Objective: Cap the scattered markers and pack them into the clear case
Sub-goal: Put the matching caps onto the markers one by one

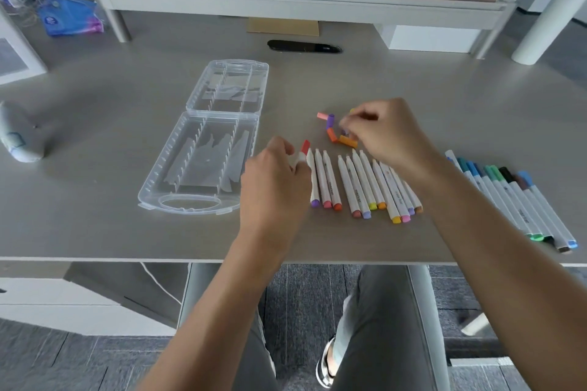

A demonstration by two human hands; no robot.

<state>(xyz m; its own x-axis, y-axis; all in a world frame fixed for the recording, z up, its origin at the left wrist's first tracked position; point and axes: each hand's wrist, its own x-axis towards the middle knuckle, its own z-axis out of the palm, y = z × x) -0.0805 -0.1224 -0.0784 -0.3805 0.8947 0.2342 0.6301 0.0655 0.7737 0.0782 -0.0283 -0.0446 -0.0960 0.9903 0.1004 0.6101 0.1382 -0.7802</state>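
A clear plastic case (203,149) lies open on the grey desk, both halves holding no markers. To its right lies a row of several white markers (362,184) without their top caps. My left hand (273,178) grips a white marker with a red cap (305,147) on its upper end. My right hand (384,133) hovers over a small pile of loose caps (336,133) in pink, purple and orange, with its fingers pinched on one cap. Several capped markers (514,200) in blue, green and dark tones lie at the far right.
A black cable grommet (305,47) sits at the back of the desk (95,225). A grey soft object (19,136) lies at the left edge, and blue packets (70,17) lie at the back left. A shelf riser (286,0) spans the back.
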